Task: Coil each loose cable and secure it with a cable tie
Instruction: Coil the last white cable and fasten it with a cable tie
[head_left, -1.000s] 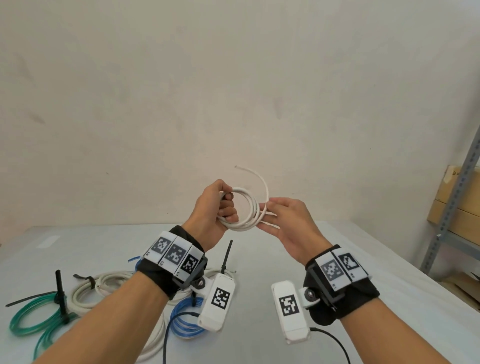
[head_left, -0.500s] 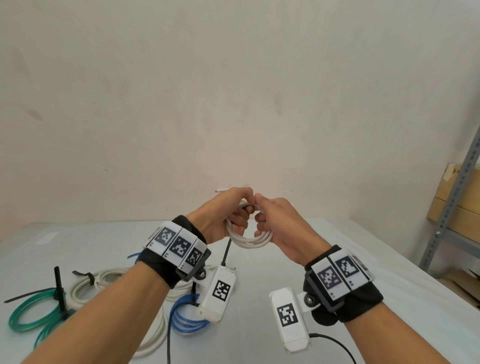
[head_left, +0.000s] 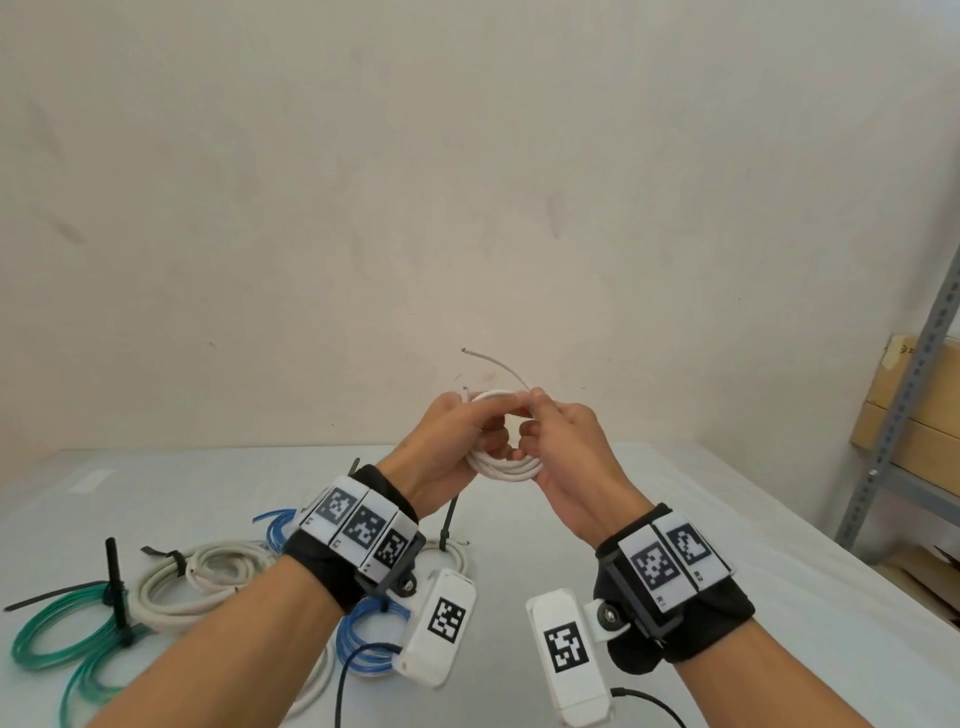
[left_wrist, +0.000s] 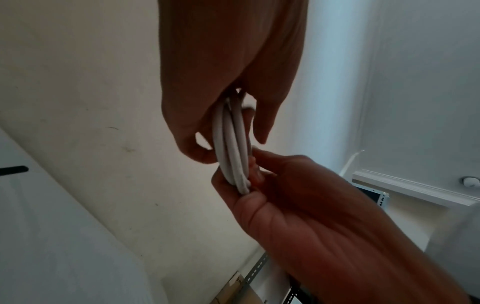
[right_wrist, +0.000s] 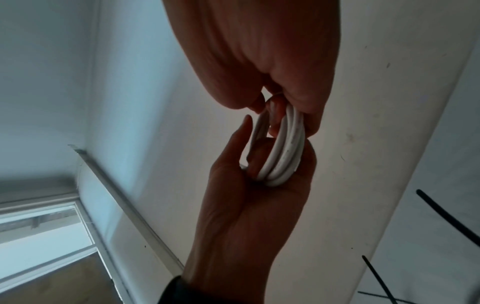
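Both hands are raised above the grey table (head_left: 675, 519), holding a small coil of white cable (head_left: 506, 467) between them. The left hand (head_left: 447, 452) has its fingers curled through the coil, thumb on the outside, gripping the left side. The right hand (head_left: 566, 452) pinches the right side of the coil between thumb and curled fingers; in the wrist views the strands lie side by side, pressed between the two hands. One free cable end (head_left: 496, 364) arcs up and leftward above the knuckles; a second short end (head_left: 466, 391) pokes out beside the left index finger.

Compared with half a second ago, the long end now stands clear above the hands, where before only a short stub showed at the left; the hands remain close together on the coil, as they were then, whereas a second ago they held a wider, looser loop.

On the table to the left lie a green coil (head_left: 62, 634), a cream coil (head_left: 208, 577) and a blue coil (head_left: 369, 634), the green and cream ones each bound with a black tie (head_left: 115, 577).
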